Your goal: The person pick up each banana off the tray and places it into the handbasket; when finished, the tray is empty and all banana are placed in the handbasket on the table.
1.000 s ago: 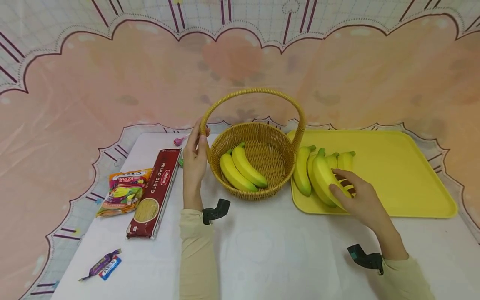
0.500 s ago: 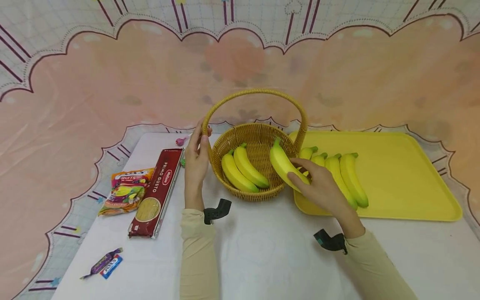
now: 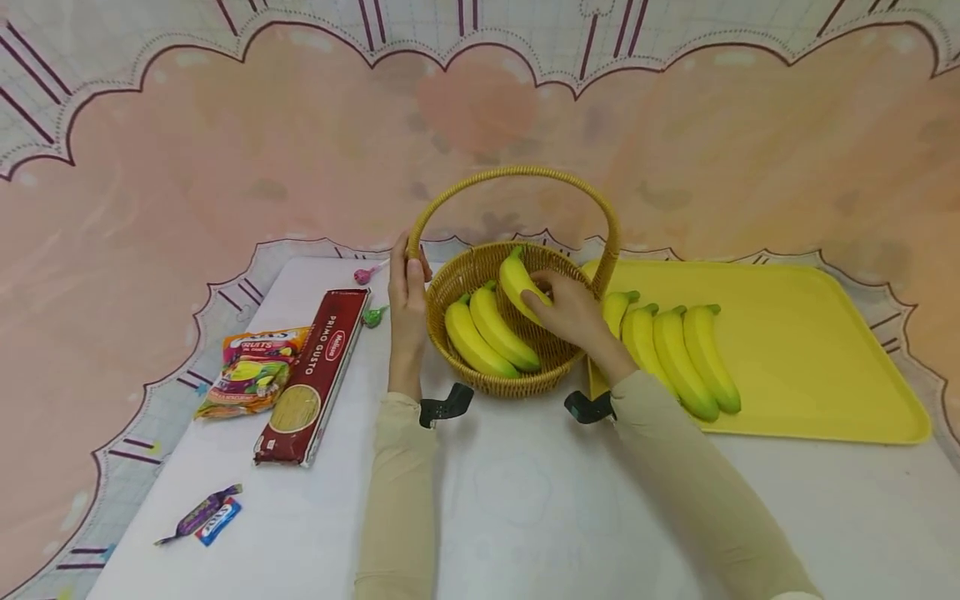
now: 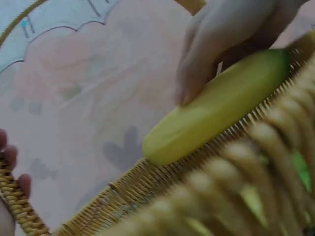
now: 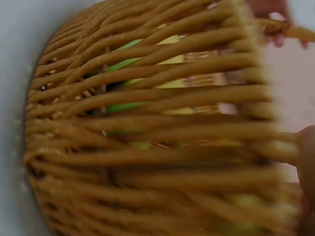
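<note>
Right hand [image 3: 572, 315] reaches over the near rim of the wicker basket [image 3: 558, 367], fingers curled round a banana [image 3: 517, 283] held inside the basket, above its floor. Banana's long axis runs from the hand up and away: the stem end points toward the far rim and slightly to the person's left, the other end is buried in the palm. It is smooth, bright yellow with a greenish stem tip, gently curved. Left wrist view shows the fingers [image 4: 206, 59] wrapped over the top of it, the yellow body just above the woven rim.

Just left of the right hand, two more bananas [image 3: 487, 333] lie side by side on the basket floor, tips pointing away and left. To the right of that hand, a row of bananas [image 3: 675, 350] lies on the yellow tray [image 3: 825, 350], stems pointing away.

Left hand [image 3: 408, 300] grips the base of the basket handle [image 3: 517, 177] at the left rim, thumb and fingers closed round the weave. Further left of it on the table [image 3: 510, 500]: red pasta box [image 3: 315, 375], snack bag [image 3: 251, 375], wrapped candy [image 3: 202, 521] near the front edge, and pink lollipop [image 3: 366, 275] at the far side.
</note>
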The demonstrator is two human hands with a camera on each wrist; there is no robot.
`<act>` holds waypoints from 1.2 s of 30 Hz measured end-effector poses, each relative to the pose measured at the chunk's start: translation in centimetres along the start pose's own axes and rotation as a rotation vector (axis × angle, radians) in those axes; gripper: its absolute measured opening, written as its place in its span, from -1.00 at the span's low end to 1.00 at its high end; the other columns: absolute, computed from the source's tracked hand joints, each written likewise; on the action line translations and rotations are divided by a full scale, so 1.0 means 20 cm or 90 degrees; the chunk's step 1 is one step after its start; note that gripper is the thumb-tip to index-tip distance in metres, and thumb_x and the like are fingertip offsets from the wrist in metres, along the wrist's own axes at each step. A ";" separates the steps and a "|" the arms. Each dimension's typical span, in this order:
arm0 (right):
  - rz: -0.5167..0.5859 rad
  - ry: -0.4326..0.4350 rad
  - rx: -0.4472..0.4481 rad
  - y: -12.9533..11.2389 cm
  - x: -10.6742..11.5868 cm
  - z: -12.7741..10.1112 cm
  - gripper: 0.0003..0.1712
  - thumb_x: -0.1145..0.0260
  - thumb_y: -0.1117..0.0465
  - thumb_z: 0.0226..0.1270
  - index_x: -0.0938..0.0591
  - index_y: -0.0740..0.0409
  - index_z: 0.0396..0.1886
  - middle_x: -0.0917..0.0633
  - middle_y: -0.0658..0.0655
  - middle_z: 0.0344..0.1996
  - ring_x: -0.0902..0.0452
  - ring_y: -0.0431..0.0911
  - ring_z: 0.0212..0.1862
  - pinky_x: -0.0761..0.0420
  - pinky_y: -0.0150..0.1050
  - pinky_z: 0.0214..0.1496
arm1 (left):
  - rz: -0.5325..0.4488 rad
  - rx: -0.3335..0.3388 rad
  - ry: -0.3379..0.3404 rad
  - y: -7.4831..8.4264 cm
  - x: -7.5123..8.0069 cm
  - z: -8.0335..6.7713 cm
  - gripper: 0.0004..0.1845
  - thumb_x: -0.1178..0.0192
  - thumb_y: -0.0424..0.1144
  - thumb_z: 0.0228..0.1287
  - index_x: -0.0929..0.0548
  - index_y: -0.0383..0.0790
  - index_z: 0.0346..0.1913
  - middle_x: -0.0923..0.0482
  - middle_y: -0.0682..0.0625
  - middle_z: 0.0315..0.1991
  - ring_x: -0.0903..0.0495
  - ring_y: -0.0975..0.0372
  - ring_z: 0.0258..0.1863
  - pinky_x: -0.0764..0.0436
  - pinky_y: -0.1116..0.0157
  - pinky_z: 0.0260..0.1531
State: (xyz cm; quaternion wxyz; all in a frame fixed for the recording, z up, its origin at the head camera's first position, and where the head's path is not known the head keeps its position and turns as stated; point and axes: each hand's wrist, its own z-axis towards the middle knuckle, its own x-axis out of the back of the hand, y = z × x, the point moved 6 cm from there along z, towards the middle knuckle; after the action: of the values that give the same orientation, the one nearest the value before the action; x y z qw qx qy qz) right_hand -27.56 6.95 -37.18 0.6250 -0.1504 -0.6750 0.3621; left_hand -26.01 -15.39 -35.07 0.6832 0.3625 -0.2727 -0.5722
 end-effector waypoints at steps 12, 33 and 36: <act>-0.016 -0.097 -0.035 0.07 -0.12 0.07 -0.42 -0.07 0.02 0.41 -0.29 0.14 0.34 -0.57 0.24 0.08 -0.52 0.09 0.10 -0.50 -0.01 0.11 | 0.033 -0.021 0.008 0.09 -0.01 0.01 -0.56 0.32 -0.43 0.47 -0.19 -0.42 0.35 -0.37 -0.05 -0.19 -0.38 0.24 -0.28 -0.38 0.48 -0.17; -0.002 0.146 0.006 0.44 0.38 -0.46 -0.55 -0.03 0.12 0.45 -0.42 0.31 0.20 -0.43 0.36 0.13 -0.34 0.22 0.15 -0.34 0.18 0.12 | 0.005 -0.030 0.002 0.12 -0.01 0.00 -0.58 0.30 -0.45 0.45 -0.23 -0.52 0.29 -0.27 -0.09 -0.40 -0.24 0.14 -0.43 -0.28 0.22 -0.34; -0.059 0.099 -0.059 0.59 0.43 -0.54 -0.44 0.00 0.05 0.45 -0.32 0.33 0.29 -0.27 0.49 0.20 -0.19 0.36 0.19 -0.25 0.30 0.09 | -0.003 -0.019 0.010 0.12 0.00 0.00 -0.58 0.29 -0.43 0.45 -0.24 -0.51 0.29 -0.28 -0.08 -0.39 -0.25 0.19 -0.42 -0.28 0.23 -0.33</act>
State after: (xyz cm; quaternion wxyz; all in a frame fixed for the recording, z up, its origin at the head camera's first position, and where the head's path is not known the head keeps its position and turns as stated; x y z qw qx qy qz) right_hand -21.73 23.93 -39.31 0.6840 -0.1751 -0.6468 0.2885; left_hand -24.67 -15.19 -33.11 0.6893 0.3577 -0.2578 -0.5749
